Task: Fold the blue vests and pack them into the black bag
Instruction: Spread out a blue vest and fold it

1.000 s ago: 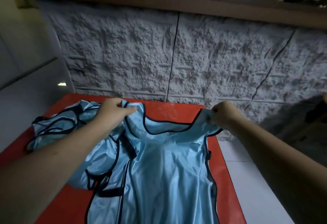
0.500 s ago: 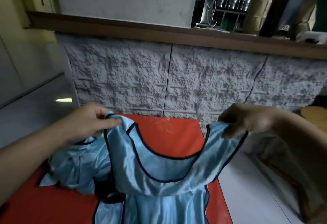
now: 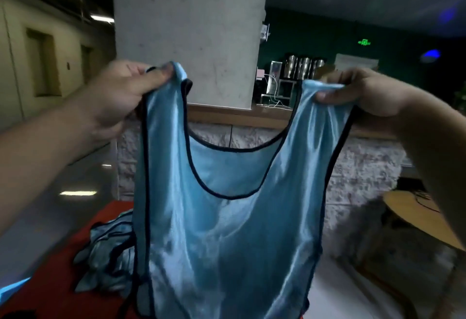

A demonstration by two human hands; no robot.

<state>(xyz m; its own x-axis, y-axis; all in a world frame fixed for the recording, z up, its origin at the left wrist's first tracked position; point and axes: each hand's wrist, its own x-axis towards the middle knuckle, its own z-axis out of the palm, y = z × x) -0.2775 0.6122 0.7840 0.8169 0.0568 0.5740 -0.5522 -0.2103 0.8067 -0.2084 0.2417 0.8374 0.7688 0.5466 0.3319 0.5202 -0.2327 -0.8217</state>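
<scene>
Currently a blue vest (image 3: 227, 230) is held up in the air by both shoulder straps, front facing the camera, dark piping visible along neckline and armholes. The left strap is pinched by the left hand (image 3: 121, 94), thumb on top and fingers curled under the fabric; the right strap is gripped by the right hand (image 3: 363, 91), thumb pressed on the front of the cloth. The vest hangs straight down between the hands, spread fairly flat, its lower hem cut off by the bottom edge of the frame. Below and to the left, a crumpled pile of more vests (image 3: 108, 260) is seen lying on a red table (image 3: 58, 275), partly hidden behind the hanging vest. To the right, lower down, a round wooden table (image 3: 418, 217) is visible. Behind the red table a rough white stone-textured counter front (image 3: 360, 167) is topped by a wooden ledge (image 3: 222, 113). Further back, a grey concrete pillar (image 3: 186, 31) rises from the counter, with metal canisters (image 3: 302, 67) on a rack beside it. A green exit sign (image 3: 364, 42) is lit on the far dark wall. No black bag can be made out.
</scene>
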